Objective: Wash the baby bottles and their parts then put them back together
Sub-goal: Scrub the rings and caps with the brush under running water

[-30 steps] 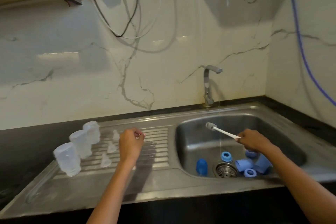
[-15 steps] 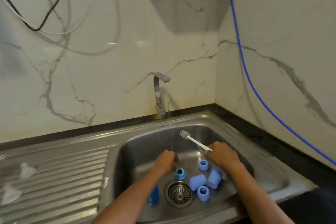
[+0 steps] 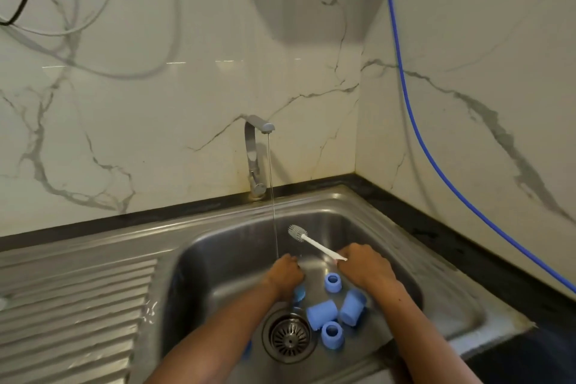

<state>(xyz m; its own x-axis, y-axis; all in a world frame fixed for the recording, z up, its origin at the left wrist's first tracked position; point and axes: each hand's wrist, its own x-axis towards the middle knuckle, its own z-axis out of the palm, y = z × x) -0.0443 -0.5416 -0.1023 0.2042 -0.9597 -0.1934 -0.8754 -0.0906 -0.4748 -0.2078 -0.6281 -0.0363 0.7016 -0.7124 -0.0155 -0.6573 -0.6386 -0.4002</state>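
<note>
Several blue bottle parts lie in the steel sink (image 3: 436,284) around the drain (image 3: 290,337): a blue ring (image 3: 333,282), two blue caps (image 3: 322,315) (image 3: 352,310) and a second ring (image 3: 332,332). My right hand (image 3: 364,268) grips the handle of a white bottle brush (image 3: 297,232), bristles pointing up and left. My left hand (image 3: 285,274) sits under the thin water stream (image 3: 274,212) with its fingers curled, over another blue part (image 3: 300,294) that peeks out beneath it. Whether it holds that part is hidden.
The tap (image 3: 257,159) runs at the sink's back edge. A ribbed drainboard (image 3: 78,305) lies to the left, with a clear teat (image 3: 2,302) at the frame edge. A blue hose (image 3: 420,134) hangs down the right wall. Another blue piece (image 3: 247,349) shows under my left forearm.
My view swung from the drainboard with the clear bottles to the sink. My left hand left the drainboard, reached into the basin and now covers a blue part. The right hand keeps the brush.
</note>
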